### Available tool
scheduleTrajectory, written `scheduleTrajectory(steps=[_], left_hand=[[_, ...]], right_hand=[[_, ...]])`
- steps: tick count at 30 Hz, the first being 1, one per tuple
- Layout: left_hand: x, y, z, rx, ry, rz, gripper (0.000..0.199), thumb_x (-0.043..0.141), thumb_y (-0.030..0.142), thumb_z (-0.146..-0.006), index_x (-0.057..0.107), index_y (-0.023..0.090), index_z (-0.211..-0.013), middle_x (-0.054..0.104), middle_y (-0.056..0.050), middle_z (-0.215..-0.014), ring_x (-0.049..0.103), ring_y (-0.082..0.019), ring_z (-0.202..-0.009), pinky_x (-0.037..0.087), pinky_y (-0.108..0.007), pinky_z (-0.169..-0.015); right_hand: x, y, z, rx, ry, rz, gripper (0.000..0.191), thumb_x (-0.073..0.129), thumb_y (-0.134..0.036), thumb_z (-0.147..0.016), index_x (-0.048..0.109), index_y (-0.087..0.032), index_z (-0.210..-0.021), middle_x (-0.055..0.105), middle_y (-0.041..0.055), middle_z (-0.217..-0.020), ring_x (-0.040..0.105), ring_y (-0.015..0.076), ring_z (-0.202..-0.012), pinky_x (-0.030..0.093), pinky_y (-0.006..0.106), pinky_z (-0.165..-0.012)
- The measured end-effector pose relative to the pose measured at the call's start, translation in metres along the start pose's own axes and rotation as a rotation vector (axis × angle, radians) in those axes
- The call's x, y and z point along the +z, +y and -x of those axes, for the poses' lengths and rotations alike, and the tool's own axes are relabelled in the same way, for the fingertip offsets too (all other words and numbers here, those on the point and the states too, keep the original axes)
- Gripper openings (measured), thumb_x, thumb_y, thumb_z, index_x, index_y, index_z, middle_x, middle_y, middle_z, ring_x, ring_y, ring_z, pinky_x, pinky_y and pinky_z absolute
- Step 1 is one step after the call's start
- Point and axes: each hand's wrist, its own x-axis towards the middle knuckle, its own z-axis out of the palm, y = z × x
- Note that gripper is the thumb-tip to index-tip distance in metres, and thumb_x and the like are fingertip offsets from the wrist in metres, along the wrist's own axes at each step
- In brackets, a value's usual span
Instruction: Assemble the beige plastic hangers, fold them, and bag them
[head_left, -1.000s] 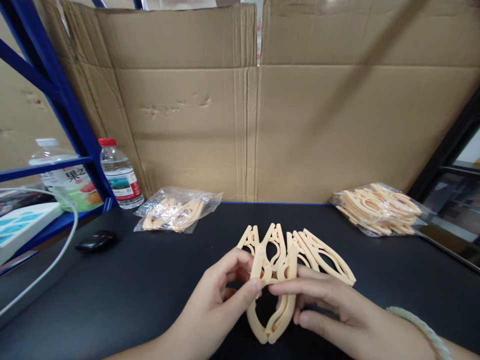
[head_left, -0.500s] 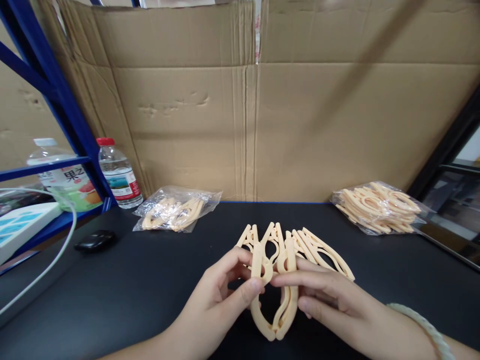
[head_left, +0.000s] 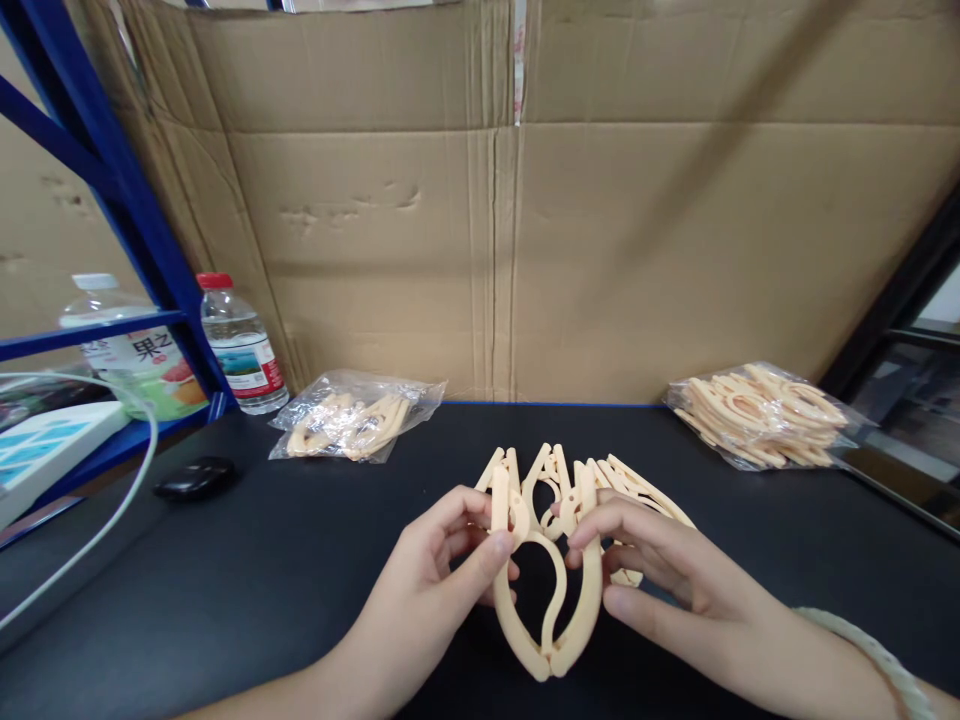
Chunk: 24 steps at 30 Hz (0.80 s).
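A cream plastic folding clothes hanger [head_left: 589, 610], partly folded, is between my two hands above the black table. My left hand [head_left: 442, 570] pinches its left arm near the upper end, thumb in front. My right hand [head_left: 660, 560] has its fingers around the right arm, with the thumb lower down. A curved hook piece [head_left: 558, 590] shows between the two arms, which meet at the bottom. Just behind lie several more cream folded hangers [head_left: 555, 462], partly hidden by my hands.
Clear plastic bags of hangers lie at the back left [head_left: 352, 420] and back right [head_left: 757, 415]. A black mouse [head_left: 195, 480], a red-capped water bottle [head_left: 244, 350] and a white cable [head_left: 142, 470] are at left. Cardboard [head_left: 375, 250] stands along the back.
The hanger's arms have spread apart a little. Its curved inner piece has swung out from the right arm toward the middle. My right hand has shifted slightly on the right arm.
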Motion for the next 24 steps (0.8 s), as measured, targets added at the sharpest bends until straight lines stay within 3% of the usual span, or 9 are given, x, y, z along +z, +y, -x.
scheduleTrajectory(steps=[8, 19, 24], left_hand=[[0.003, -0.003, 0.003, 0.0, -0.05, -0.026, 0.028, 0.071, 0.039, -0.077, 0.053, 0.018, -0.078, 0.058, 0.0, -0.074, 0.057, -0.015, -0.07, 0.054, -0.026, -0.059], [0.002, -0.005, 0.002, -0.002, -0.021, -0.131, 0.025, 0.067, 0.038, -0.079, 0.051, 0.019, -0.079, 0.056, -0.001, -0.075, 0.055, -0.017, -0.072, 0.056, -0.031, -0.058], [0.004, -0.01, 0.004, 0.012, -0.103, -0.127, 0.023, 0.066, 0.037, -0.082, 0.052, 0.019, -0.081, 0.058, -0.002, -0.078, 0.056, -0.016, -0.074, 0.053, -0.028, -0.061]], right_hand=[[0.0, -0.007, 0.005, -0.031, -0.097, 0.135, 0.04, 0.055, -0.022, -0.089, 0.052, -0.032, -0.127, 0.057, 0.0058, -0.126, 0.053, 0.0234, -0.119, 0.045, 0.041, -0.102], [-0.001, -0.004, 0.005, -0.051, -0.126, 0.136, 0.045, 0.058, -0.018, -0.087, 0.049, -0.033, -0.128, 0.055, 0.0043, -0.13, 0.053, 0.0212, -0.121, 0.045, 0.036, -0.102], [0.0, -0.01, 0.003, -0.024, -0.186, 0.144, 0.049, 0.059, -0.018, -0.086, 0.047, -0.031, -0.132, 0.052, 0.0057, -0.134, 0.047, 0.0223, -0.128, 0.041, 0.038, -0.107]])
